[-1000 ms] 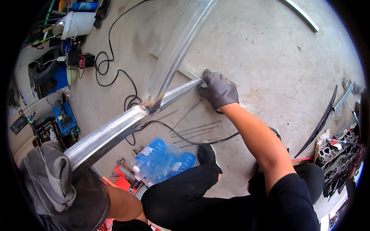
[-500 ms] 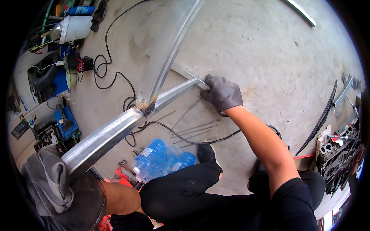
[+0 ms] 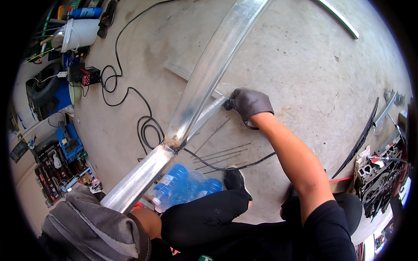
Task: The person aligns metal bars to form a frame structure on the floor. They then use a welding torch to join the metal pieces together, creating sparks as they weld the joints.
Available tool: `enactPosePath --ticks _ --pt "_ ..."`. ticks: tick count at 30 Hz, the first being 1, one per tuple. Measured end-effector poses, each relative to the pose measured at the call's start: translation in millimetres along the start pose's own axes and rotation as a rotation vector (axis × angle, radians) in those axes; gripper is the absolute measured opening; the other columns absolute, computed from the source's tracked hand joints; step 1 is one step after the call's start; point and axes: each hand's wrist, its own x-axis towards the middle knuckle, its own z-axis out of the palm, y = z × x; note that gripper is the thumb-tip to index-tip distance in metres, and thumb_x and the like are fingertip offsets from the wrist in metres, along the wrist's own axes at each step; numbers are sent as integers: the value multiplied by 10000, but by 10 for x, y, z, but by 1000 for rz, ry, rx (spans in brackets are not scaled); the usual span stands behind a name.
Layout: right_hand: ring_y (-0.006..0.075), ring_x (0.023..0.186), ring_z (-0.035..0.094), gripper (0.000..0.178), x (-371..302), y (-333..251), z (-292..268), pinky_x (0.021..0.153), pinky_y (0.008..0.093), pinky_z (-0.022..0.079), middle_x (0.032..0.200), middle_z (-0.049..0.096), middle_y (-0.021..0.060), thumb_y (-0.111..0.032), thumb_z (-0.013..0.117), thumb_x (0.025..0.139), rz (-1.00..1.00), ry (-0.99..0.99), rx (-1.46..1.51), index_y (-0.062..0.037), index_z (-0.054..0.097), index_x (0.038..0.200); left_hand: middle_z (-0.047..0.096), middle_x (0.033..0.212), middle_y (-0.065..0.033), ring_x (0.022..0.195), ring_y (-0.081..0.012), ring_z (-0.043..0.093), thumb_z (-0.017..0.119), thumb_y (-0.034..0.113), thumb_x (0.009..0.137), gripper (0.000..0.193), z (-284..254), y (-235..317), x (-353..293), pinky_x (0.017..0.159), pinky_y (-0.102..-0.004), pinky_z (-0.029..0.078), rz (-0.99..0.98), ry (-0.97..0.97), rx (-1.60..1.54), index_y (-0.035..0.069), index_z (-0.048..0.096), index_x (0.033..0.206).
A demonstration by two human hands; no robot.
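Silvery metal makes up the frame (image 3: 226, 58), whose tubes meet at a scorched joint (image 3: 175, 143). Brown and black burn marks ring that joint, and a dark, lumpy crust sits on its right side. Elsewhere the surface is bright, with pale streaks along the flat faces and sharp glints on the edges. One long tube rises from the joint to the upper edge of the view; a slimmer-looking length runs from it to the upper right, narrowing toward a bar (image 3: 177, 71) that passes behind the long tube.

Writing is scarce. Pale labels show on the blue bottles (image 3: 189, 185) beside the person's knee, but their print is too small to read. Small pale marks show on the red-fronted black box (image 3: 90, 75), and a green patch (image 3: 205, 258) at the lower edge bears cut-off pale lettering.

The frame stretches between the two gloved hands, slanting from lower left to upper middle above the concrete floor (image 3: 318, 65). Its near end runs into the grey glove of the left hand (image 3: 93, 224); the fingers there cannot be made out, so how they close cannot be told. The right hand (image 3: 249, 104), in a dark glove, is clamped on the far tip of the slimmer length, near the bar. Below that tip, thin rods (image 3: 222, 152) and a black cable (image 3: 146, 104) lie on the floor.
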Motion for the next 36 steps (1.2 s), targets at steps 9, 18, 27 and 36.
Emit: enactPosePath --ticks 9,18,27,36 --pt "317 1112 751 392 -164 -93 29 915 480 582 1209 771 85 -510 715 965 -26 62 -104 -182 757 1176 732 816 -72 711 -208 718 733 193 991 152 37 -42 -10 728 -340 616 -14 -4 -24 80 731 889" --pt "310 1141 738 385 -131 -34 266 951 522 568 1211 749 80 -490 630 1010 -93 173 -181 -168 671 1218 725 816 -69 711 -203 710 725 199 996 156 36 -37 -60 724 -336 609 -21 -8 -42 79 726 895" --pt "294 1169 730 373 -191 -82 170 966 525 556 1254 731 88 -484 616 1016 -65 99 -174 -174 667 1217 719 816 -65 710 -197 701 718 204 1000 160 74 -24 -103 721 -331 601 -25 -3 -62 78 720 902" --pt "297 1157 732 413 -226 -132 116 946 514 565 1201 744 94 -500 656 999 -58 88 -144 -171 679 1248 713 817 -62 709 -192 693 711 209 1005 165 113 -21 -150 717 -326 593 -33 -1 -82 76 715 908"
